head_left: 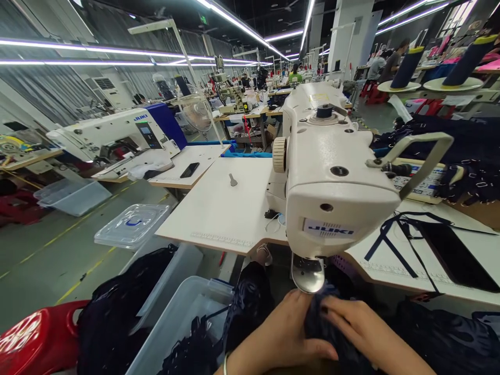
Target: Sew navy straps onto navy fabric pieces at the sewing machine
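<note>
In the head view a white sewing machine [339, 208] marked JUKI stands before me, with a shiny metal guard [308, 275] under its head. A piece of dark navy fabric [326, 323] lies bunched below this guard. My left hand [283, 325] is on the left of the fabric, its fingers reaching up to the guard and their tips hidden; its thumb points right across the cloth. From the right, my right hand [357, 325] has its fingers pressed together on the same fabric, just below the guard. The needle area is hidden.
The white worktable [219, 208] bears a small grey metal piece [233, 180]. At right lie dark straps [385, 237] and a black phone [459, 255]. Plastic bins [183, 297] with dark material and a red stool [35, 333] stand at lower left. Another machine [117, 133] stands beyond.
</note>
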`<action>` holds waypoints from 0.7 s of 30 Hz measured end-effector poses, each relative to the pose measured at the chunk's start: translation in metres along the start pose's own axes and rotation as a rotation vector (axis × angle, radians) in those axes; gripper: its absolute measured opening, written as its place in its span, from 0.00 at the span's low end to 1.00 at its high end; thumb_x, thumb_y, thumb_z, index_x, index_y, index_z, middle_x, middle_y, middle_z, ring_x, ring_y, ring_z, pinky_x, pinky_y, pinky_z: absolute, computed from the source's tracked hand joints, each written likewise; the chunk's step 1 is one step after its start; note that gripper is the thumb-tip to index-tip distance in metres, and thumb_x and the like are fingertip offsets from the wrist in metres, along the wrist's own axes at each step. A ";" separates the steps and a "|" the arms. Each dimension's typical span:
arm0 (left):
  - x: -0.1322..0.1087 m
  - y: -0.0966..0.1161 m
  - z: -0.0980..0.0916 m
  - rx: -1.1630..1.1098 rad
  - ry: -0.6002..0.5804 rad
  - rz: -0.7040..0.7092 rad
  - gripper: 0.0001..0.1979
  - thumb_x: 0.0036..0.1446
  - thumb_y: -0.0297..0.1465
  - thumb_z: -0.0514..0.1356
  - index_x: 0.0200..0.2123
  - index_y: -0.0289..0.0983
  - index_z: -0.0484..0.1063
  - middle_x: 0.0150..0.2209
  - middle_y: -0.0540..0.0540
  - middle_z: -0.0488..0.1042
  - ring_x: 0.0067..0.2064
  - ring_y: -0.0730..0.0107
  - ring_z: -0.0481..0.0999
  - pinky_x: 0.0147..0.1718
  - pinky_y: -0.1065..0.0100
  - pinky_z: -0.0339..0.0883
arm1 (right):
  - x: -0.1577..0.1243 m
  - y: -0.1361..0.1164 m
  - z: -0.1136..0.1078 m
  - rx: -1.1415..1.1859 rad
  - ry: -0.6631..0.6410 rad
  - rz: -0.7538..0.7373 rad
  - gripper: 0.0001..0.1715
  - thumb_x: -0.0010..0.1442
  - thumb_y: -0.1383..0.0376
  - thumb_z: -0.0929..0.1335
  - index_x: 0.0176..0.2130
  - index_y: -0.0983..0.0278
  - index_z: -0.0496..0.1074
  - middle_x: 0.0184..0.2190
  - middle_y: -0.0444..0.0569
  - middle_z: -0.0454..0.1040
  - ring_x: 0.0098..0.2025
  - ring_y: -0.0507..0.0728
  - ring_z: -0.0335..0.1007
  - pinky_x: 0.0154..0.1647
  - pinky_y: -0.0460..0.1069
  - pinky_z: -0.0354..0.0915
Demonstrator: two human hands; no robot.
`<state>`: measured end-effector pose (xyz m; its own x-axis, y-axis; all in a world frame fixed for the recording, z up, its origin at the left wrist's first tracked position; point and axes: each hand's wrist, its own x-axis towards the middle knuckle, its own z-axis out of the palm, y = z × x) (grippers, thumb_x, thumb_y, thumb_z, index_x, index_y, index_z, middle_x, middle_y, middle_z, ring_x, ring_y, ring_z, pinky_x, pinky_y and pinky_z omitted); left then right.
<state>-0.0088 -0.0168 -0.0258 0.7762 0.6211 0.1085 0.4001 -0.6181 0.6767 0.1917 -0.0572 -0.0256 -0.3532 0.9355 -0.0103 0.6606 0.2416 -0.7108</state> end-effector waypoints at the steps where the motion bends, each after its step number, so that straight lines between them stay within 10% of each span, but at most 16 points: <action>1: -0.002 0.001 -0.008 -0.114 -0.022 0.034 0.44 0.45 0.45 0.72 0.60 0.38 0.59 0.57 0.38 0.69 0.56 0.57 0.70 0.54 0.64 0.65 | -0.001 -0.009 -0.008 0.011 -0.109 -0.064 0.16 0.68 0.65 0.61 0.31 0.57 0.73 0.25 0.39 0.75 0.26 0.52 0.73 0.29 0.43 0.65; 5: -0.003 0.002 -0.030 -0.214 -0.064 -0.032 0.18 0.51 0.44 0.69 0.35 0.35 0.73 0.30 0.51 0.75 0.31 0.73 0.74 0.30 0.76 0.66 | 0.004 -0.026 -0.024 -0.079 -0.029 -0.231 0.12 0.66 0.66 0.63 0.34 0.58 0.74 0.29 0.42 0.73 0.30 0.51 0.72 0.30 0.43 0.64; 12: 0.011 0.000 -0.040 0.469 0.592 0.001 0.15 0.70 0.35 0.50 0.40 0.36 0.74 0.36 0.43 0.75 0.40 0.62 0.74 0.40 0.63 0.67 | 0.038 -0.010 -0.003 -0.124 0.490 0.011 0.11 0.66 0.58 0.60 0.41 0.58 0.70 0.33 0.47 0.77 0.32 0.58 0.77 0.30 0.49 0.68; 17: 0.010 -0.004 -0.043 0.525 0.346 0.320 0.16 0.71 0.25 0.47 0.57 0.39 0.67 0.51 0.48 0.75 0.56 0.72 0.68 0.55 0.66 0.55 | 0.044 -0.016 -0.003 0.247 0.440 0.302 0.12 0.63 0.52 0.63 0.34 0.57 0.61 0.21 0.39 0.66 0.23 0.54 0.68 0.23 0.47 0.61; 21: 0.010 -0.002 -0.044 0.570 0.188 0.251 0.17 0.71 0.26 0.47 0.58 0.42 0.66 0.54 0.49 0.74 0.59 0.73 0.66 0.52 0.65 0.55 | 0.047 -0.011 -0.011 0.500 0.379 0.336 0.13 0.64 0.51 0.61 0.36 0.57 0.62 0.16 0.34 0.54 0.18 0.53 0.58 0.22 0.46 0.56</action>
<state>-0.0231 0.0120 0.0066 0.8018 0.4664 0.3736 0.4538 -0.8820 0.1272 0.1756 -0.0132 -0.0106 0.1307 0.9859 -0.1044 0.2780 -0.1376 -0.9507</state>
